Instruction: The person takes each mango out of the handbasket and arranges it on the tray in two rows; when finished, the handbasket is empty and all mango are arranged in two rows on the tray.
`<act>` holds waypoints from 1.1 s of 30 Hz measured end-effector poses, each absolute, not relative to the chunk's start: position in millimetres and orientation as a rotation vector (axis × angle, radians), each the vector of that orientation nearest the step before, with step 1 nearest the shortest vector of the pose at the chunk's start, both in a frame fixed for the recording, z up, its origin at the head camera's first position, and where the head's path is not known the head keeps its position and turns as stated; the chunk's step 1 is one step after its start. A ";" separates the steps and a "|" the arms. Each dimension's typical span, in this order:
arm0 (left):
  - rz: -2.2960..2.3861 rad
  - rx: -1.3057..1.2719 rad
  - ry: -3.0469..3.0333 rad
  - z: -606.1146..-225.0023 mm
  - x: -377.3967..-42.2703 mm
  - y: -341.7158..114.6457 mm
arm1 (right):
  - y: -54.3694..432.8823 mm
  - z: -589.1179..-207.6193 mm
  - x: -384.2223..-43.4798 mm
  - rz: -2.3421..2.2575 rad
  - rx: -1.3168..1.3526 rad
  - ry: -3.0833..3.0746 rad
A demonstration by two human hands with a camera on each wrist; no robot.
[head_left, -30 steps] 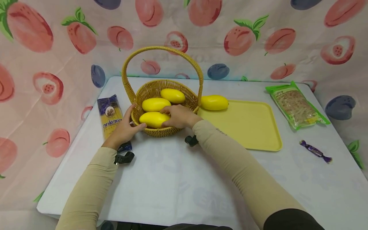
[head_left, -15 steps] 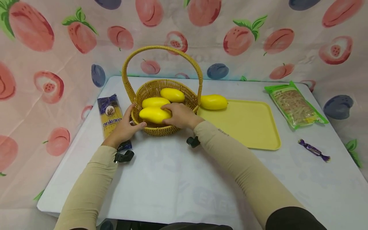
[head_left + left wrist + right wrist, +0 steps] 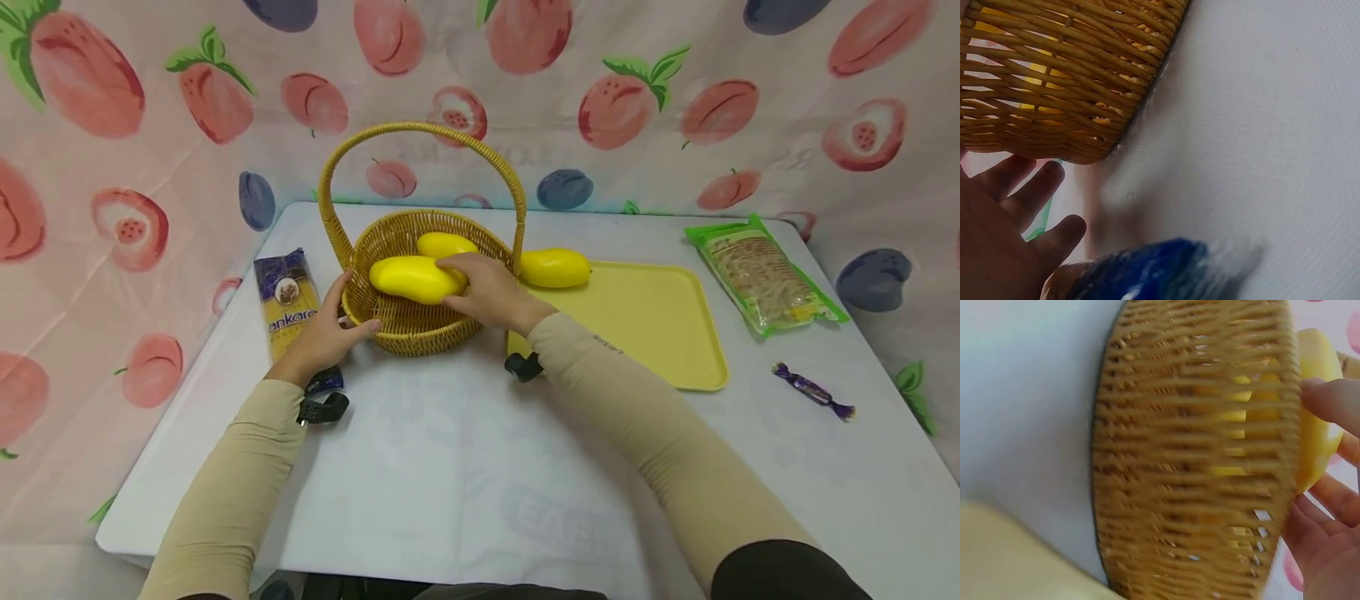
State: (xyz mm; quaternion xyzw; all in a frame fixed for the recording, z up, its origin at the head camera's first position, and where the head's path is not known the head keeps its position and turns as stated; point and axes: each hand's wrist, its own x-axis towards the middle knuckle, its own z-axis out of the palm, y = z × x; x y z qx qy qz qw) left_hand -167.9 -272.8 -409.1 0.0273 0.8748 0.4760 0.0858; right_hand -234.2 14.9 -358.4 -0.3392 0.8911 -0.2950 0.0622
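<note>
My right hand [image 3: 487,292] grips a yellow mango [image 3: 416,280] over the wicker basket [image 3: 420,340], thumb and fingers on either side of it. In the right wrist view the held mango [image 3: 1317,440] shows at the basket's rim. Behind it in the basket lies another mango [image 3: 444,243]; a further one is mostly hidden beneath the held one. My left hand [image 3: 318,340] rests against the basket's left side, thumb at the front rim. Three of its fingers [image 3: 1035,194] spread beside the woven wall in the left wrist view.
One more mango [image 3: 557,268] lies at the back left corner of a yellow tray [image 3: 637,325]. A pasta packet [image 3: 285,292] lies left of the basket. A green-edged food bag [image 3: 765,275] and a purple wrapped candy [image 3: 813,392] lie to the right. The basket's tall handle [image 3: 423,127] arches overhead.
My right hand has lifted the front mango from the basket's bottom and moved it back and to the right, baring the woven floor. My left hand stays at the rim.
</note>
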 end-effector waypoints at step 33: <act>1.423 0.068 2.599 -409.6 -167.7 -273.6 | 107.9 -340.1 -206.5 -0.897 -1.152 2.798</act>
